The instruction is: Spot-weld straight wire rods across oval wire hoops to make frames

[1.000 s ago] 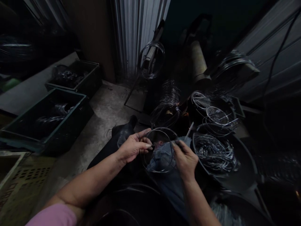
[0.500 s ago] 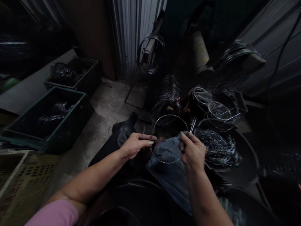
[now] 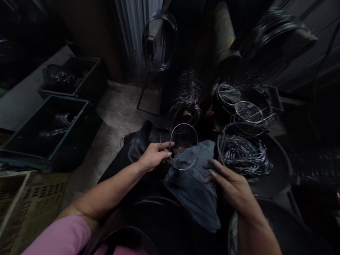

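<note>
A thin metal wire ring stands upright in front of me, pinched at its left side by my left hand. My right hand is off to the right of the ring, fingers apart and holding nothing that I can see. Below and behind the ring, a blue cloth lies over my lap area. Close to the right hand, a heap of loose bent wires rests in a wide dark pan.
Wire coils lie on a spool ahead, and a bundle of wire hoops hangs behind. Round wire pieces fill a container at right. Green-edged bins and a yellow crate stand at left.
My right hand has let go of the ring and moved right and down, its fingers spreading. The ring stays in my left hand. The view has shifted slightly.
</note>
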Demonstrator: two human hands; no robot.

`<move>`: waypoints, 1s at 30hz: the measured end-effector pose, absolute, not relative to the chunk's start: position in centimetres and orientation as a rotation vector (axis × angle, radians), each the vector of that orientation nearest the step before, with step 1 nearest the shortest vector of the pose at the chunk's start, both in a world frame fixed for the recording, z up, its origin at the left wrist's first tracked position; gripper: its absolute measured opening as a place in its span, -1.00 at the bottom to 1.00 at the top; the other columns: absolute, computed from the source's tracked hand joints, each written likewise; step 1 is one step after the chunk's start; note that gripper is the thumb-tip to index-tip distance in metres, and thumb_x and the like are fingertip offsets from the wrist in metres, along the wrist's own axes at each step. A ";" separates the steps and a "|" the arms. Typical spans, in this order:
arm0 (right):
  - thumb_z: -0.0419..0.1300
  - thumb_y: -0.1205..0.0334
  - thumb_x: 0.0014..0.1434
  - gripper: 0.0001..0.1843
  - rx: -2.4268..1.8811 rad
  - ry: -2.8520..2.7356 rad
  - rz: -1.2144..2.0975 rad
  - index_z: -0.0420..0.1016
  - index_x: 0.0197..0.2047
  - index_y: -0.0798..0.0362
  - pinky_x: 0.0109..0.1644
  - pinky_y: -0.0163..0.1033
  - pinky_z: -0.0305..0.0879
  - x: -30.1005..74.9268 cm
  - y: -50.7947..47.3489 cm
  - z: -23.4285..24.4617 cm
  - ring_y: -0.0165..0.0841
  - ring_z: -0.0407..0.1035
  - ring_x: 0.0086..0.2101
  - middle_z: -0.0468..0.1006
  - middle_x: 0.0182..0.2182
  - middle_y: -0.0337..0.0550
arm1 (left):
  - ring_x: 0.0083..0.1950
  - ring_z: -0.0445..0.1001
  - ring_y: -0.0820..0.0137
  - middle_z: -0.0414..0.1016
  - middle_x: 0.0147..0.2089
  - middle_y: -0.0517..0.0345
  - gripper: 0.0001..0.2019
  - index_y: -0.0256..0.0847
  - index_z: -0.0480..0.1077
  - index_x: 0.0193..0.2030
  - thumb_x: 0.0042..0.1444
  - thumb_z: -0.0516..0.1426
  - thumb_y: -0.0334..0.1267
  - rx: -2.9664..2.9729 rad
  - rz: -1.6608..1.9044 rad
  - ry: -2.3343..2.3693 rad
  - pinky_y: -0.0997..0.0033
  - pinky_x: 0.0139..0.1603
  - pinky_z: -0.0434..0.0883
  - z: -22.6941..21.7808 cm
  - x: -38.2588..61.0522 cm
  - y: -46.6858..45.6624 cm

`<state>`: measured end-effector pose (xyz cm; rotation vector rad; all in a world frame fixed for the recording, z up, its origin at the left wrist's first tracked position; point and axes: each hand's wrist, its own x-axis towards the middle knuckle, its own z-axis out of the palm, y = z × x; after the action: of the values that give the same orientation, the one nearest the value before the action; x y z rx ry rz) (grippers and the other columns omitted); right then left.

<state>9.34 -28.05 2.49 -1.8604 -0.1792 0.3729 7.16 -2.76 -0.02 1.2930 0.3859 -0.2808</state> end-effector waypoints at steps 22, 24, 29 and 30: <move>0.13 0.22 0.14 -0.52 -2.578 -1.212 0.064 0.20 0.11 0.18 -0.39 -0.23 0.34 8.5 -18.9 3.9 -0.26 0.39 -0.37 0.40 -0.18 0.00 | -0.57 0.33 0.58 0.28 -0.54 0.32 -0.50 -0.24 0.36 0.03 -0.15 0.17 -0.45 0.973 -0.270 0.309 0.55 -0.52 0.25 3.0 6.9 -2.6; 0.14 0.25 0.12 -0.52 -2.603 -1.198 0.031 0.22 0.10 0.18 -0.40 -0.24 0.34 8.8 -19.1 4.2 -0.27 0.39 -0.39 0.41 -0.17 0.02 | -0.58 0.30 0.60 0.26 -0.55 0.34 -0.49 -0.25 0.37 0.02 -0.17 0.18 -0.46 0.939 -0.261 0.303 0.55 -0.50 0.25 3.2 7.5 -2.9; 0.14 0.27 0.10 -0.56 -2.623 -1.182 -0.028 0.28 0.06 0.21 -0.40 -0.24 0.36 10.0 -19.5 4.6 -0.25 0.41 -0.38 0.42 -0.16 0.07 | -0.57 0.29 0.60 0.23 -0.56 0.35 -0.51 -0.28 0.39 -0.01 -0.19 0.20 -0.47 0.890 -0.238 0.287 0.53 -0.49 0.28 3.6 8.9 -3.5; 0.13 0.26 0.11 -0.56 -2.624 -1.182 -0.019 0.28 0.06 0.21 -0.40 -0.23 0.37 10.3 -19.5 4.8 -0.24 0.41 -0.38 0.42 -0.16 0.06 | -0.57 0.31 0.58 0.24 -0.56 0.34 -0.51 -0.27 0.38 0.00 -0.18 0.20 -0.46 0.895 -0.238 0.276 0.52 -0.49 0.29 3.7 9.1 -3.6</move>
<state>10.29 -19.53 4.77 -2.6235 -1.1816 -0.0193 9.10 -3.59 3.65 0.8947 0.2759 -0.2376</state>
